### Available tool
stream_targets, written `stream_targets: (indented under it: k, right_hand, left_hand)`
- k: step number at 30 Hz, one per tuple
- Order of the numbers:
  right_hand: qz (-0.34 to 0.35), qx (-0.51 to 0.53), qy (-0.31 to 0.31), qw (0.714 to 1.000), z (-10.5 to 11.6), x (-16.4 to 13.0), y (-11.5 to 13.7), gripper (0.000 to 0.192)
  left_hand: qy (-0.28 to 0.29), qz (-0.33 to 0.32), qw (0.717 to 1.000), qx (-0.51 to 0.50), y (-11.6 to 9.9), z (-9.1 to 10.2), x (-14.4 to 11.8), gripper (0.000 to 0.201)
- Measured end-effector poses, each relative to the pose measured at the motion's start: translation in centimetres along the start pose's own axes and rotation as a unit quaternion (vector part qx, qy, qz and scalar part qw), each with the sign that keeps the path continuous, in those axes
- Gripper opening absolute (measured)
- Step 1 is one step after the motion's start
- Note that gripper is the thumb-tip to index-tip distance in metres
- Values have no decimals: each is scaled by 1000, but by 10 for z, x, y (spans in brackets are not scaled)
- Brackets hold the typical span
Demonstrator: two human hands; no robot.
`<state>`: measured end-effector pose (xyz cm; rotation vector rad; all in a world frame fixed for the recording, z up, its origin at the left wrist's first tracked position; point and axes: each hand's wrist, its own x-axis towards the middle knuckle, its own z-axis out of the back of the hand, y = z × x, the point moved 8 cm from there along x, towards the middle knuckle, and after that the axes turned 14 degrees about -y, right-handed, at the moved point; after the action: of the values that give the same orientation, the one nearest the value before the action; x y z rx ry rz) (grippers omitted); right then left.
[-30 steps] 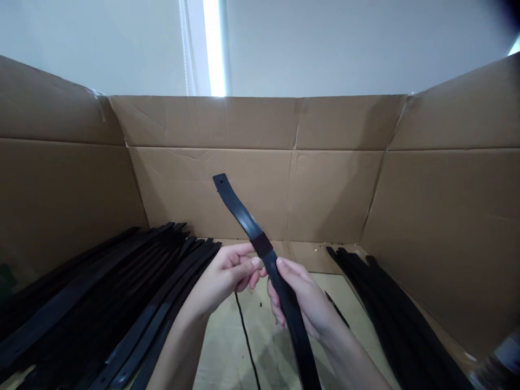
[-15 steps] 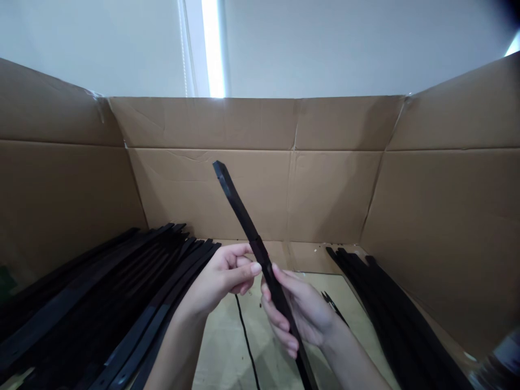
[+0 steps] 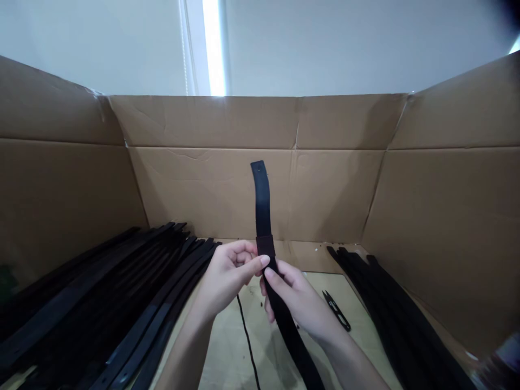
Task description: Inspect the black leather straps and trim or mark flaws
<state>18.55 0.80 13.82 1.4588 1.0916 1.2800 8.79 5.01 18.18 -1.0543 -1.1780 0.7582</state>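
Your left hand (image 3: 227, 273) and right hand (image 3: 298, 303) both pinch the long flat black strap (image 3: 262, 208); its long axis runs nearly upright, holed tip pointing up toward the cardboard wall (image 3: 333, 189).

Strap (image 3: 261, 206): we see a long, flat black strip, upright, its far end curving slightly left with a small hole.
Loop (image 3: 265, 246): a dark band around it.
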Motion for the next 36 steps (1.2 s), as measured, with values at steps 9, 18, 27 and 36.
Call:
stream_targets:
  k: [9,18,27,36]
  right_hand:
    - [-6,43,-4,999,3,0,2,31]
    - [-147,264,167,939,-24,-14,-7,33]
    - [-49,160,120,979,-23,-13,1,38]
    - [15,62,-34,997,-3,-4,6,38]
  left_hand:
    - [66,9,998,-4,1,-4,0,24]
    - [180,44,980,-72,8,-17,-7,44]
    - [48,13,995,-89,1,-7,-1,32]
    - [-22,8,1000,-15,1,-1,0,33]
